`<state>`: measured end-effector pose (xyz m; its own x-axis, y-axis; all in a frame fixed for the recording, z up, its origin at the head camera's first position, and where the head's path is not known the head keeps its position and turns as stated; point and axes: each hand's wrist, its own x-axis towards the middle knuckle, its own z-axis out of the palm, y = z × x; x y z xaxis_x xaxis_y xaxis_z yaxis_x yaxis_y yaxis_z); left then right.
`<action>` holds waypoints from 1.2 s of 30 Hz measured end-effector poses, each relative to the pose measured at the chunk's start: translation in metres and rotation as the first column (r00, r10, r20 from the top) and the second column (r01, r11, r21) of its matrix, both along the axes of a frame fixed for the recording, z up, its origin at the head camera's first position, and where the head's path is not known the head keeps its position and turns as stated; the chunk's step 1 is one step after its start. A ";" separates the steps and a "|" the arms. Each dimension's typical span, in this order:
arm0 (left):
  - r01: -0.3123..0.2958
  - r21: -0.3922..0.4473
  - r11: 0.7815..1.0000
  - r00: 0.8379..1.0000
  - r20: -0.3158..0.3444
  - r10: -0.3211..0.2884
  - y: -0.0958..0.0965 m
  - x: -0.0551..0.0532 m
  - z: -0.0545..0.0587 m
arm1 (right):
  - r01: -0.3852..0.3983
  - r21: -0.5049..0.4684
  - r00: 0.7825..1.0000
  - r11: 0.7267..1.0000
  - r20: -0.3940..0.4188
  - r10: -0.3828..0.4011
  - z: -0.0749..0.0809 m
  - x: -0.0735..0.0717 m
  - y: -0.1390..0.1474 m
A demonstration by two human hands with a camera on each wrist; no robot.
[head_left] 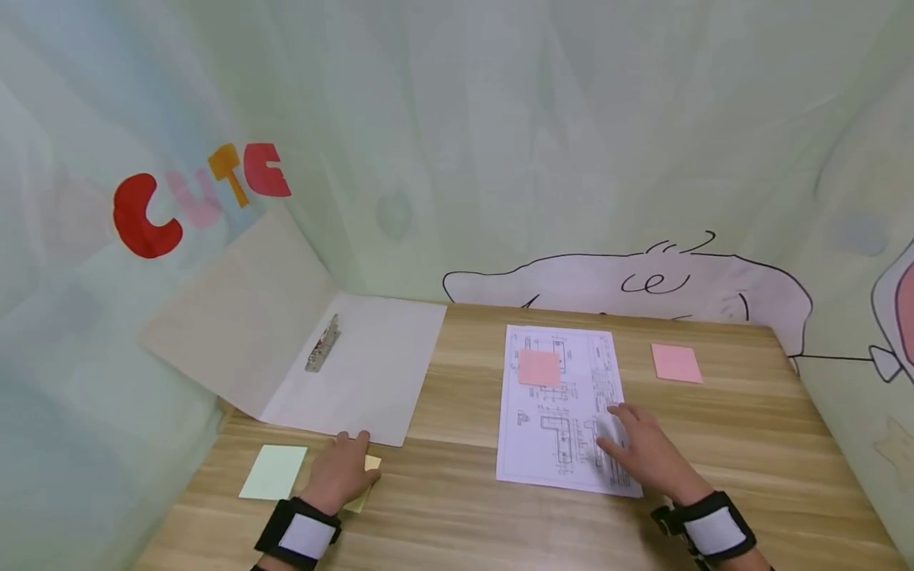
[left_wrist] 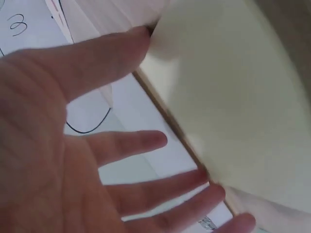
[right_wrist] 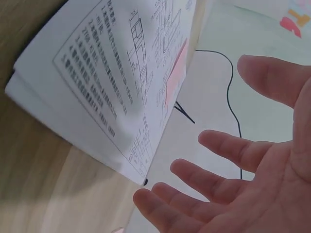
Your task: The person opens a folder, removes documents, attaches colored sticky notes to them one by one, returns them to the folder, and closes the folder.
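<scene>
In the head view my left hand (head_left: 339, 473) lies over a yellow sticky note (head_left: 362, 493), partly covering it, with fingertips near a file folder's front edge. Seen from the left wrist, the thumb tip meets an edge of the yellow note (left_wrist: 233, 97) and the other fingers are spread, fairly straight. My right hand (head_left: 651, 452) is over the right side of printed technical drawings (head_left: 517, 444), fingers loosely extended and holding nothing. From the right wrist the drawings (right_wrist: 87, 97) look like several stacked sheets. On them sits a pink sticky note (head_left: 539, 369).
The white folder (head_left: 378, 365) lies spread at the left, its cover (head_left: 236, 317) raised against the curtain and a metal clip (head_left: 324, 344) inside. A pale green sticky note (head_left: 274, 473) is left of my left hand. Another pink note (head_left: 676, 363) lies at the right.
</scene>
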<state>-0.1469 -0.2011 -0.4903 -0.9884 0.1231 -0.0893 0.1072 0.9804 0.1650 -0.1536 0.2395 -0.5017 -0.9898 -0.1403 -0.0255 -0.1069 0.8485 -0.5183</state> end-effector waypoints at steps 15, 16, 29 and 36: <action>0.002 0.030 1.000 0.999 -0.053 0.000 -0.013 -0.006 -0.003 | 0.026 -0.036 1.000 0.999 -0.013 -0.026 -0.001 0.006 -0.001; 0.020 0.033 0.999 0.998 -0.060 -0.018 -0.014 -0.006 -0.002 | 0.027 -0.042 0.999 0.999 -0.017 -0.028 -0.001 0.007 -0.001; 0.203 0.470 0.859 0.968 0.038 -0.249 0.027 -0.017 0.015 | -0.012 -0.128 1.000 0.992 0.022 0.015 0.005 0.013 -0.017; 0.184 0.684 0.706 0.958 0.037 -0.284 0.087 -0.021 0.025 | -0.151 -0.355 0.970 0.923 0.127 0.207 0.010 0.016 -0.033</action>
<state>-0.1683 -0.1142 -0.4649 -0.9046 0.4260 -0.0172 0.2464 0.5552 0.7944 -0.1375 0.2065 -0.4912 -0.9342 -0.3428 -0.0991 -0.1329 0.5919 -0.7950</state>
